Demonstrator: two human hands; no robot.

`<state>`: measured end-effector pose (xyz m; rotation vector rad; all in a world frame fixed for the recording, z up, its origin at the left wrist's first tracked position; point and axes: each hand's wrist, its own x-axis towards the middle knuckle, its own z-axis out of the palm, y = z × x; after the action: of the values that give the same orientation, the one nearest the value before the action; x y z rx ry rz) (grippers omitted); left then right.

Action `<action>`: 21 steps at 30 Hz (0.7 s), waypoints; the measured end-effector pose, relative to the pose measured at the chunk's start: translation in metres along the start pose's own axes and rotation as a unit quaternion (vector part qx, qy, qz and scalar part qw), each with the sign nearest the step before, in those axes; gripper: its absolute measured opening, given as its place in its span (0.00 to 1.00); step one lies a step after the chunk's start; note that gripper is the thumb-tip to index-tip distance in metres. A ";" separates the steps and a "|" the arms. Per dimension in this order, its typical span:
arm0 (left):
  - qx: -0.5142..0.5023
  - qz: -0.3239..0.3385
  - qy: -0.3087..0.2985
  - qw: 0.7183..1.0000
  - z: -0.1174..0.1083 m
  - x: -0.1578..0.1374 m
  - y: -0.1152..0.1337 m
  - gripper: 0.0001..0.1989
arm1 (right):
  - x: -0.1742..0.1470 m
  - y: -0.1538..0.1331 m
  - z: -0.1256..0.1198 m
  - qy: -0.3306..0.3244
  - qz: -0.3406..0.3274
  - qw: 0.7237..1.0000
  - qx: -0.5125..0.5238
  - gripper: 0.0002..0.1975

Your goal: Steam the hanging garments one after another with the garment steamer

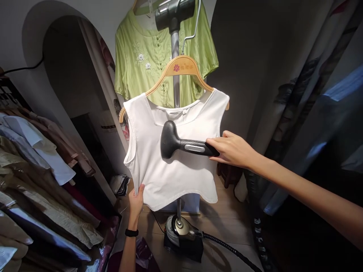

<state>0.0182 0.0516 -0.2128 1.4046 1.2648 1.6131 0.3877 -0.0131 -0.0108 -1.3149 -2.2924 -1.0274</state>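
White cloth, likely light, soft and slack: the top (181, 175) hangs from a hanger (183, 65) at frame centre. I see the left hand (136, 199) pinching its lower-left edge, a sound place to hold. The right hand (228, 149) grips the steamer (185, 145) by its handle over the chest. The hem hangs free above the base (184, 228); clothes (47, 192) crowd the left, leaving more room rightward.

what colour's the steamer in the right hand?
The steamer is black, with a silver inset along its handle; head view shows it.
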 end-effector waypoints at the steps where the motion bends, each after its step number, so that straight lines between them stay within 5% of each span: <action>1: -0.003 -0.002 -0.001 1.000 -0.001 0.000 0.001 0.26 | -0.006 0.004 0.002 0.001 0.003 1.000 -0.001 0.26; 7: -0.003 -0.015 -0.012 1.000 0.000 0.003 0.004 0.27 | -0.043 0.024 0.002 -0.033 0.042 0.999 -0.002 0.32; 12: -0.001 -0.020 -0.018 1.000 0.005 0.006 0.004 0.29 | -0.056 0.017 -0.014 0.007 0.029 1.000 -0.005 0.29; 21: 0.023 0.006 -0.066 0.998 0.014 -0.003 0.001 0.27 | 0.023 -0.043 -0.026 -0.016 -0.039 0.999 0.009 0.14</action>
<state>0.0326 0.0524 -0.2130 1.5243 1.2246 1.4810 0.3373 -0.0310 0.0019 -1.2539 -2.3884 -1.0152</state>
